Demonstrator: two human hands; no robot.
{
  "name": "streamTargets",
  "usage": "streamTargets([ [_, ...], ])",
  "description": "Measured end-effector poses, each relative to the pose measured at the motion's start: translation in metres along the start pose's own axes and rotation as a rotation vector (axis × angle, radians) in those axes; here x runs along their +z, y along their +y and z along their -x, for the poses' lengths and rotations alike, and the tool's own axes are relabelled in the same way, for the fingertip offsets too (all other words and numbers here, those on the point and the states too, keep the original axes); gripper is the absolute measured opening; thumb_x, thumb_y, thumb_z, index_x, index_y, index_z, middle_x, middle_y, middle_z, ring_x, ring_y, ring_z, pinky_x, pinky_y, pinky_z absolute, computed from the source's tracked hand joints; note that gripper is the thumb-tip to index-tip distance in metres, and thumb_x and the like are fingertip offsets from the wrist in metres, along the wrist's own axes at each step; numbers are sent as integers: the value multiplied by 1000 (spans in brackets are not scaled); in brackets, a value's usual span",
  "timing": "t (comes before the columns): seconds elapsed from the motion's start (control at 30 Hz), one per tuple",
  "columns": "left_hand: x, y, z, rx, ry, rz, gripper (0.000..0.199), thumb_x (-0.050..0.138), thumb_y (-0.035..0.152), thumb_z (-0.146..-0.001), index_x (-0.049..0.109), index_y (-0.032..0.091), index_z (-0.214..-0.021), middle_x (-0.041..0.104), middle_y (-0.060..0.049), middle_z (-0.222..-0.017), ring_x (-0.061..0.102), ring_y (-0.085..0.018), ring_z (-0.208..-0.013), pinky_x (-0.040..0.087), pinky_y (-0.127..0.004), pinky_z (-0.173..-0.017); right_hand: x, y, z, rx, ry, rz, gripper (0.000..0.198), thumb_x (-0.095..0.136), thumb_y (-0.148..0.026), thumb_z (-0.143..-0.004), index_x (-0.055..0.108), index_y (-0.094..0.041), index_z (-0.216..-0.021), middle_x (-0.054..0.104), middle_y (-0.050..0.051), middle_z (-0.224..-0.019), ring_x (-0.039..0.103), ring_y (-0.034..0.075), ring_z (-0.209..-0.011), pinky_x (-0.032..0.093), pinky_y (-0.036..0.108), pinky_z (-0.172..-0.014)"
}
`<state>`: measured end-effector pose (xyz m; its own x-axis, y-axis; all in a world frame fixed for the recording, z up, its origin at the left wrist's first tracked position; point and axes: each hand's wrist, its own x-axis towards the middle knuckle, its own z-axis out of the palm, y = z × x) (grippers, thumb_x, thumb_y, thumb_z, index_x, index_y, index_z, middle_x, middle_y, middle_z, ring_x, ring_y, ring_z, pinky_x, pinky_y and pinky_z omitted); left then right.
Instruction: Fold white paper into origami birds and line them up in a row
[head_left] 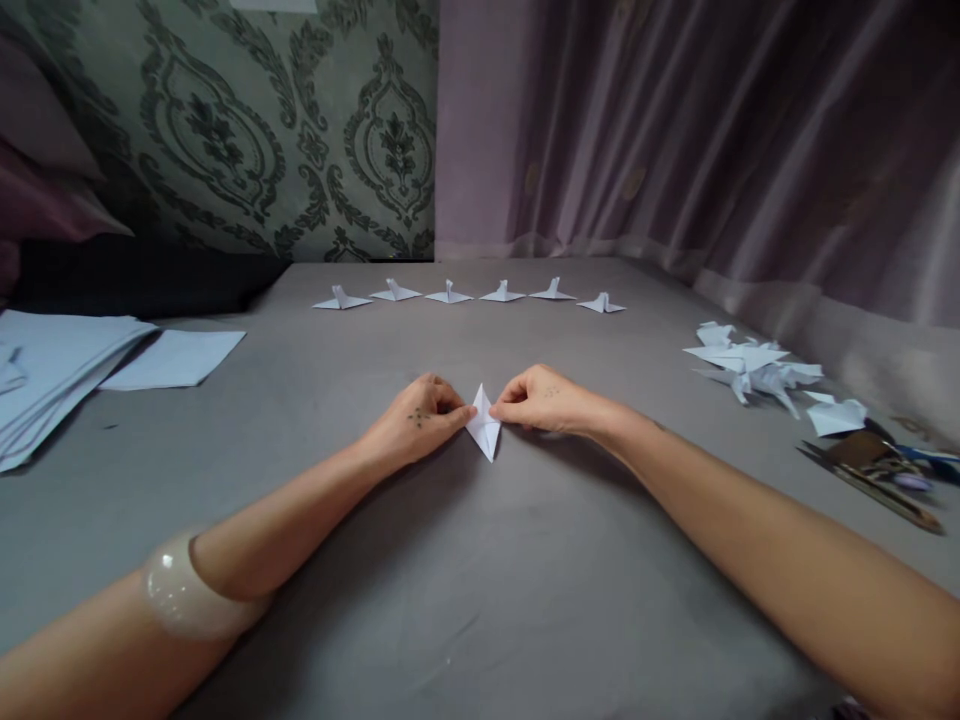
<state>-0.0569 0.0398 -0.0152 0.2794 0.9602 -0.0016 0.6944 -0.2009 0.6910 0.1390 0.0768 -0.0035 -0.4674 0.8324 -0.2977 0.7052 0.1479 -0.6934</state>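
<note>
A small white sheet of paper folded into a diamond [484, 425] is held just above or on the grey surface, its long points facing away from me and toward me. My left hand [429, 415] pinches its left corner between thumb and fingers. On the opposite corner, my right hand [546, 402] has a similar pinch. A crease runs down the middle of the diamond. Whether the paper touches the surface I cannot tell.
Several folded paper figures [449, 293] stand in a row at the back. A heap of folded paper [739, 358] lies at right, near dark tools [870, 475]. Stacked white sheets [64, 365] and a smaller stack [180, 358] lie left. A curtain [570, 130] hangs behind.
</note>
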Motion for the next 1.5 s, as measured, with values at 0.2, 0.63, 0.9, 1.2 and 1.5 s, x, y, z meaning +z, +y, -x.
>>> streamTargets([
  [0.2,3,-2,0,-33,39,32,27,54,38,-79,67,16,-69,58,-5,-90,56,-17,-79,44,-30,-73,10,9,5,-91,116,6,25,54,-37,-75,69,-17,-71,54,-2,-59,43,8,-51,31,21,-46],
  [0.63,3,-6,-4,40,-16,29,23,56,34,-77,61,16,-62,58,-5,-87,55,-18,-80,44,-30,-76,21,12,10,-123,235,25,21,55,-37,-78,69,-21,-74,67,1,-72,56,12,-63,36,22,-52],
  [0.9,7,-15,-4,75,-4,-50,21,57,35,-77,64,17,-70,57,-6,-97,53,-20,-89,43,-33,-79,21,7,11,-117,261,106,21,55,-37,-80,69,-22,-76,68,1,-79,57,14,-68,37,24,-58],
  [1.2,11,-9,7,197,108,-215,12,53,30,-85,58,19,-89,57,-4,-89,47,-18,-83,40,-33,-75,27,8,18,-183,332,231,16,52,-33,-85,61,-21,-82,60,1,-86,54,13,-72,37,24,-64],
  [1.5,8,14,26,492,-160,-725,24,38,9,-87,62,11,-93,57,-11,-92,47,-22,-88,44,-33,-77,34,0,37,-395,317,626,28,40,-11,-91,62,-27,-101,60,0,-101,56,12,-74,31,25,-58],
])
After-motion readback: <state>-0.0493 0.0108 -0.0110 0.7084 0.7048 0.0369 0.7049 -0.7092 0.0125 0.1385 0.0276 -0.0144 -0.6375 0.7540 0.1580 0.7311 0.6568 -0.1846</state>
